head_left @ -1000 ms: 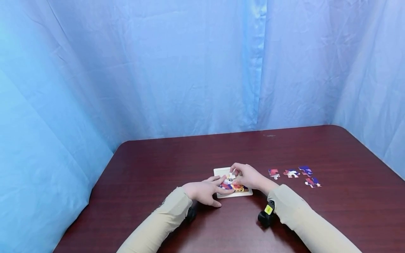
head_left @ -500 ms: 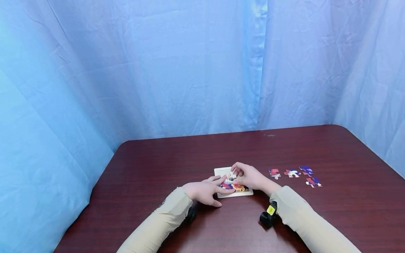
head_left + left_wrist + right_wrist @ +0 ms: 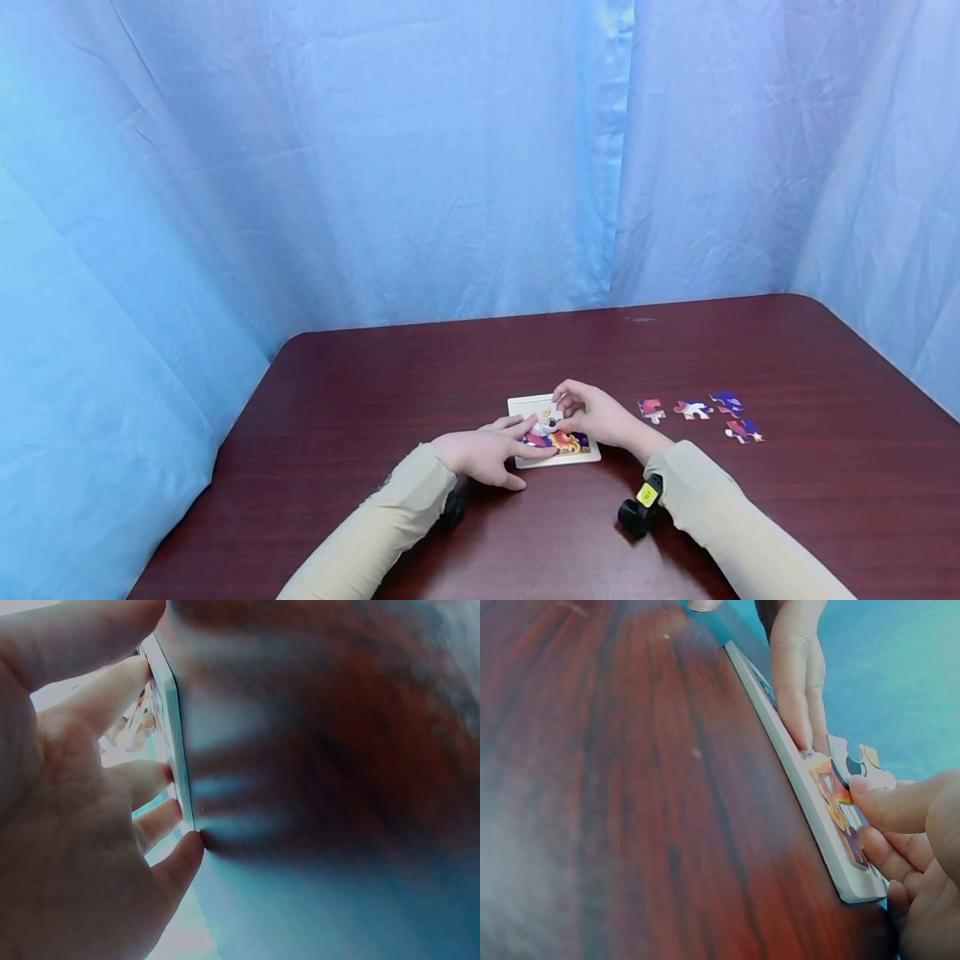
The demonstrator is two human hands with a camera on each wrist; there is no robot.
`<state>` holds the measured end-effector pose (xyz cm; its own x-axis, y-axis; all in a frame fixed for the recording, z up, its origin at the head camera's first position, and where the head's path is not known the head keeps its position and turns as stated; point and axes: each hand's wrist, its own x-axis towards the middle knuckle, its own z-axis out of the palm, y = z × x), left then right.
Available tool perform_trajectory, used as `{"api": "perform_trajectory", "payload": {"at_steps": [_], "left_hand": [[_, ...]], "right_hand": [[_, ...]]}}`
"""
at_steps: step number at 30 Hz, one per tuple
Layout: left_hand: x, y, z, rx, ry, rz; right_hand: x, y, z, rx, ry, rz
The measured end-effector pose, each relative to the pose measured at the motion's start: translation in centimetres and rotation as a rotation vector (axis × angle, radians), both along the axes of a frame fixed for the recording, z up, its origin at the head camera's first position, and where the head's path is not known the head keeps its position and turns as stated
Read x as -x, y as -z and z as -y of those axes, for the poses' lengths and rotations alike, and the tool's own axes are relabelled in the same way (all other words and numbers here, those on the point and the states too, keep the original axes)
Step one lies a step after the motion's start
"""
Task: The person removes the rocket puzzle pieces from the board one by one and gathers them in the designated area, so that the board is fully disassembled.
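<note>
A white puzzle tray (image 3: 516, 407) lies mid-table, its near part filled with fitted puzzle pieces (image 3: 573, 444) in orange, red and purple. My left hand (image 3: 489, 457) rests with fingers spread across the tray's left side and the fitted pieces. In the left wrist view, that hand's fingertips (image 3: 166, 774) touch the tray edge. Between thumb and fingers, my right hand (image 3: 600, 419) pinches a whitish puzzle piece (image 3: 861, 766) with a dark patch. This piece is tilted above the fitted ones in the right wrist view, and fingers partly cover it.
Several loose puzzle pieces (image 3: 693, 409) in red, white and purple lie right of the tray on the dark red table (image 3: 420, 375). A pale blue curtain (image 3: 450, 167) hangs behind and at both sides. Black wrist cameras (image 3: 637, 517) sit under the sleeves.
My right hand has shifted slightly away and to the right, with the pinched puzzle piece moving along. My left hand stays in place on the tray.
</note>
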<state>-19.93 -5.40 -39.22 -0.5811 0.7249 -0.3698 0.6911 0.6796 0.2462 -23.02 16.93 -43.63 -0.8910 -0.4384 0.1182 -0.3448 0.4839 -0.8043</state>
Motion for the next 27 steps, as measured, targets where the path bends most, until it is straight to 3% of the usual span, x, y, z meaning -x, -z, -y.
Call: {"api": "perform_trajectory", "payload": {"at_steps": [14,27], "left_hand": [[0.0,-0.2,-0.1,0.003,-0.009,-0.004],[-0.1,-0.1,-0.1,-0.005,-0.010,0.006]], "right_hand": [[0.3,0.0,-0.5,0.034,0.053,0.044],[-0.3,-0.5,-1.5,0.032,0.101,0.052]]}}
